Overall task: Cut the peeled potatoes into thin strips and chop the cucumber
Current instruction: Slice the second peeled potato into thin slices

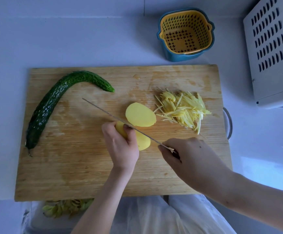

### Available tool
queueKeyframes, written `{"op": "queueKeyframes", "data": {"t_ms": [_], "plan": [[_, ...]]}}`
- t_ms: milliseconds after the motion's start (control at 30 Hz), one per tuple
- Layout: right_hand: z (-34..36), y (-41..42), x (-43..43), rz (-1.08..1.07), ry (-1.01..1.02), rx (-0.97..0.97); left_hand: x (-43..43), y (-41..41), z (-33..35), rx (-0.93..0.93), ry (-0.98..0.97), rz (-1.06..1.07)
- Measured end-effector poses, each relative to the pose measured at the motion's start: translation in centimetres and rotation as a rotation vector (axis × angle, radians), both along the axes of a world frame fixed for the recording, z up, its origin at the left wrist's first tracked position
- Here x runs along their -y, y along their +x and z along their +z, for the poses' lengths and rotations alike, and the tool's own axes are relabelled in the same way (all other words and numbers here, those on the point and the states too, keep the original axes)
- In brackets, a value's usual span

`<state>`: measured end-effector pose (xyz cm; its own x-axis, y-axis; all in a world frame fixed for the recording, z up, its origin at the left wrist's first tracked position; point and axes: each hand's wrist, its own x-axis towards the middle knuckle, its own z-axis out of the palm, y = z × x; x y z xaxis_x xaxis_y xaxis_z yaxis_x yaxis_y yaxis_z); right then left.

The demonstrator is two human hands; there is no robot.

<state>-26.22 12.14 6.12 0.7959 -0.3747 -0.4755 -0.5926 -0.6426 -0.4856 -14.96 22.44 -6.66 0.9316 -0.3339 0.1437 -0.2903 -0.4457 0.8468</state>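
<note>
A peeled yellow potato (143, 141) lies mid-board on the wooden cutting board (79, 174), and my left hand (120, 146) grips it with curled fingers. My right hand (189, 156) holds the handle of a knife (113, 117), whose thin blade runs diagonally up-left across the potato. Beyond the blade lie flat potato slices (139, 114). To their right is a pile of thin potato strips (182, 108). A whole curved dark green cucumber (52, 102) rests along the board's left side, untouched.
A yellow strainer basket inside a blue bowl (185, 33) stands behind the board. A white vented appliance (272, 48) sits at the right. Potato peelings (66, 207) lie in a plastic-lined bin below the board's front edge. A metal handle (228, 122) sticks out at the board's right end.
</note>
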Motion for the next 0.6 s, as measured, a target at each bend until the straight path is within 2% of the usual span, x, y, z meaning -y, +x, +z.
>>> {"op": "queueKeyframes", "data": {"t_ms": [600], "plan": [[-0.48, -0.24, 0.54, 0.03, 0.022, -0.065, -0.27, 0.17, -0.29, -0.029, -0.008, -0.023]]}}
